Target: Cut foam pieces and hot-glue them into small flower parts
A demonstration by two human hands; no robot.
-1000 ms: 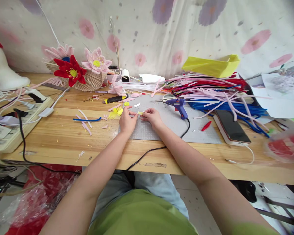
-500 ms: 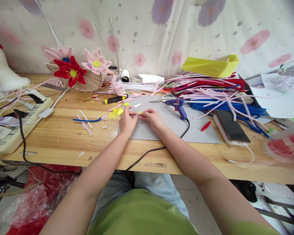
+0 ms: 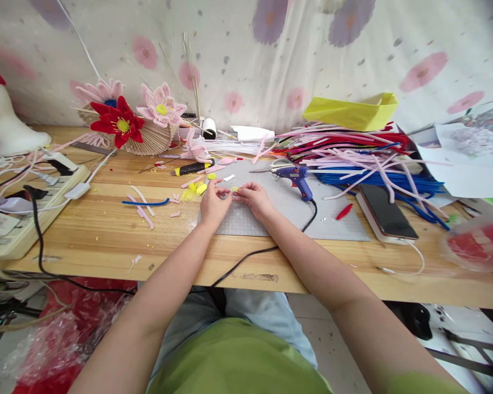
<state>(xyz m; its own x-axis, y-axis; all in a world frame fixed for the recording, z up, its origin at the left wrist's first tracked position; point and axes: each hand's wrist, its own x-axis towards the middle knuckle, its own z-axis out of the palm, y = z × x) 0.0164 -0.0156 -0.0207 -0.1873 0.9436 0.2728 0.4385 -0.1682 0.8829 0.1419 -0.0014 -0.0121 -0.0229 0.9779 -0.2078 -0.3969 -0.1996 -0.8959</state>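
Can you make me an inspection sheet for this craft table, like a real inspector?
Surface: wooden table with a gray grid mat on it.
Job's things: small yellow piece at the fingertips of the right hand.
Clutter: yellow scraps, a blue stem, a red petal-like piece, a glue gun.
Hands: left hand close beside the right; whether it grips the piece too is hard to tell.
Cables: black cord from the glue gun passes under the right arm; white cables run to a power strip.
Surroundings: floral cloth behind; red flower at left.
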